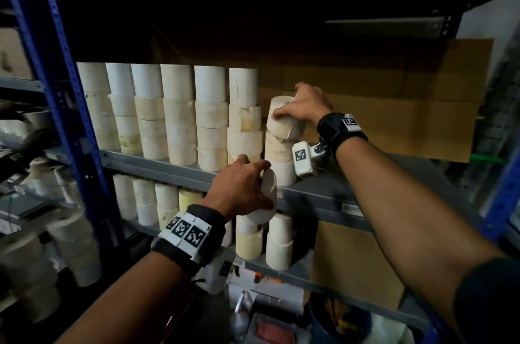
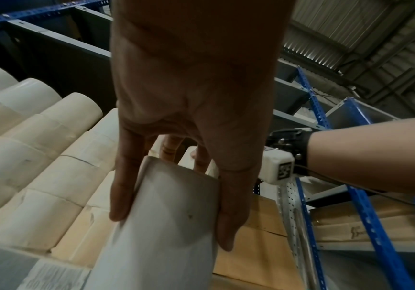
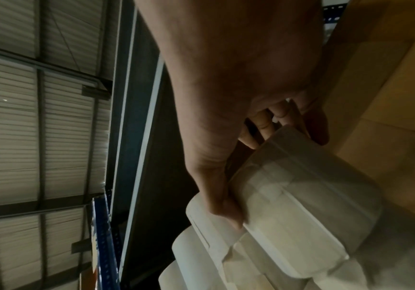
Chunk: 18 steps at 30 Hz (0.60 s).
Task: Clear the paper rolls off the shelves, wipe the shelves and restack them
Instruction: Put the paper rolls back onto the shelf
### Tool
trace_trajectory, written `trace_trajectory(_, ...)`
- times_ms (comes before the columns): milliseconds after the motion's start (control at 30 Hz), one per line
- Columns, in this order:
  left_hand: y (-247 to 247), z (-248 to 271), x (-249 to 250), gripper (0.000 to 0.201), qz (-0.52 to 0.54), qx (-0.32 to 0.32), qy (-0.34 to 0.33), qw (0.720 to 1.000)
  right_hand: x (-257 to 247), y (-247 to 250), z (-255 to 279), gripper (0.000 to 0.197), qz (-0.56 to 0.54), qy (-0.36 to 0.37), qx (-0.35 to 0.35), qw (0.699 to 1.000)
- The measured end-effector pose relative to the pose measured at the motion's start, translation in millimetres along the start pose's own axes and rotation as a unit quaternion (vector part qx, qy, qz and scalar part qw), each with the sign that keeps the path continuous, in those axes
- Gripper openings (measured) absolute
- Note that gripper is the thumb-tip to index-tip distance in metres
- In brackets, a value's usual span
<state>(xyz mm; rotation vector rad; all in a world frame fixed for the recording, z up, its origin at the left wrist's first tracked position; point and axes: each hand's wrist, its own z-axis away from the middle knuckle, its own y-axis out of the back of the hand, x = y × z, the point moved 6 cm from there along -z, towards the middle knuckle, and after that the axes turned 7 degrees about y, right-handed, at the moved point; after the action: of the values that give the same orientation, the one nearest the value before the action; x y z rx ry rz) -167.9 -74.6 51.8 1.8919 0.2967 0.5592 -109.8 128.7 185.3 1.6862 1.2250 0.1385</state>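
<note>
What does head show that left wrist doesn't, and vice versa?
Head only: the right hand gripping the top roll of the short rightmost stack, the lower shelf with its rolls, and the left wristband. Left wrist only: the left hand's fingers from beneath, curled round the held roll, and the corrugated roof. Both: that held roll, the stacked rolls, the cardboard box.

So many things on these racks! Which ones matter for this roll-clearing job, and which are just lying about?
Part of the job:
paper roll in the left hand
tilted top roll under the right hand
stacked rolls
grey shelf

Just lying about:
cardboard boxes
blue bucket
</note>
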Motion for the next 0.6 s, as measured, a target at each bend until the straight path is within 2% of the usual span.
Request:
trace_trajectory(333, 1, -32, -19, 0.102, -0.005, 0.008, -0.006, 1.0, 15, -29, -31, 0.094, -0.007, -0.009, -0.015, 1.0)
trace_trajectory(500, 9, -46, -20, 0.103, -0.01, 0.013, -0.029, 0.999, 16, -34, -37, 0.112, -0.011, -0.021, -0.003, 1.0)
trace_trajectory(600, 19, -54, -20, 0.104, -0.011, 0.016, -0.043, 0.999, 14, -38, -38, 0.116, 0.001, -0.026, -0.006, 1.0)
